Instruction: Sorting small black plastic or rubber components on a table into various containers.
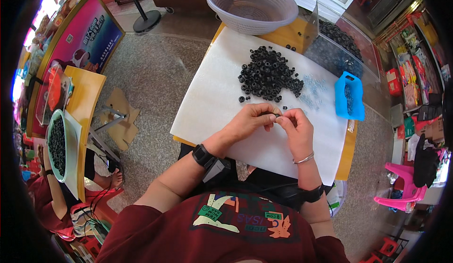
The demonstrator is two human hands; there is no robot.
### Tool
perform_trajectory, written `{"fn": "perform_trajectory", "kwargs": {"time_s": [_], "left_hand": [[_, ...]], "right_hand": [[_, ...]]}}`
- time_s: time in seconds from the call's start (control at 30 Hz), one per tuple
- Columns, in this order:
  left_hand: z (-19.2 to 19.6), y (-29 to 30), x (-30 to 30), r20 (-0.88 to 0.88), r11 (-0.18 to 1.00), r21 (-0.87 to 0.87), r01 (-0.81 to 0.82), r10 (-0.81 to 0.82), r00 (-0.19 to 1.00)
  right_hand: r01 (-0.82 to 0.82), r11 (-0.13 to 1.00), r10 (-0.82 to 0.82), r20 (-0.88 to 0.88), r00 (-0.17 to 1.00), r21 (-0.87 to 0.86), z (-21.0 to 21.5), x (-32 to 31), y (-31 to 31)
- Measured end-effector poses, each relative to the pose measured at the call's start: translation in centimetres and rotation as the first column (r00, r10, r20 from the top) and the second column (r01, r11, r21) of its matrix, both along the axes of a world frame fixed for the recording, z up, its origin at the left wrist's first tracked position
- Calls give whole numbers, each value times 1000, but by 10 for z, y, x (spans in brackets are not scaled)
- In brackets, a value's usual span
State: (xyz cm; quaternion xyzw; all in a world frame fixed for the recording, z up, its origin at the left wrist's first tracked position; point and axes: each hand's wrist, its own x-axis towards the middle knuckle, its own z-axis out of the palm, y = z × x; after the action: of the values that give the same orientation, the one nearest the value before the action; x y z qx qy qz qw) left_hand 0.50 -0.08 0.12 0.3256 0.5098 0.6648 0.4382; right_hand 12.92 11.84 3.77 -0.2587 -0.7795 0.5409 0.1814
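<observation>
My left hand (251,122) and my right hand (298,130) meet over the near part of a white foam sheet (207,107). Thumbs and forefingers of both are closed in a pinch on a small black part (277,115), mostly covered by the fingertips. Just beyond them lies a heap of black round plastic parts (266,72), some with holes, with smaller black pieces (296,86) at its right. Beside these are scattered small, pale bluish bits (314,93), too fine to make out. A single black piece (285,108) rests close to my fingers.
A blue plastic basket (340,103) with small pieces stands at the right edge. Behind are a clear bin (315,43) of black parts and a grey perforated basin (212,3). At left, another person sits by a table with a bowl (72,140) of black parts.
</observation>
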Motion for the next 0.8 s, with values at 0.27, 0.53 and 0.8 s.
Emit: {"fn": "perform_trajectory", "kwargs": {"time_s": [0.27,0.53,0.8], "left_hand": [[3,-1,3,156,987,-26,158,-152,976],[-5,3,-2,379,996,-20,-82,83,922],[-2,1,-4,510,996,20,-86,63,858]], "right_hand": [[-85,934,77,-38,996,-347,-12,14,22],[-15,579,121,-68,990,815,-22,-20,31],[-86,515,123,25,992,853,-24,-19,30]]}}
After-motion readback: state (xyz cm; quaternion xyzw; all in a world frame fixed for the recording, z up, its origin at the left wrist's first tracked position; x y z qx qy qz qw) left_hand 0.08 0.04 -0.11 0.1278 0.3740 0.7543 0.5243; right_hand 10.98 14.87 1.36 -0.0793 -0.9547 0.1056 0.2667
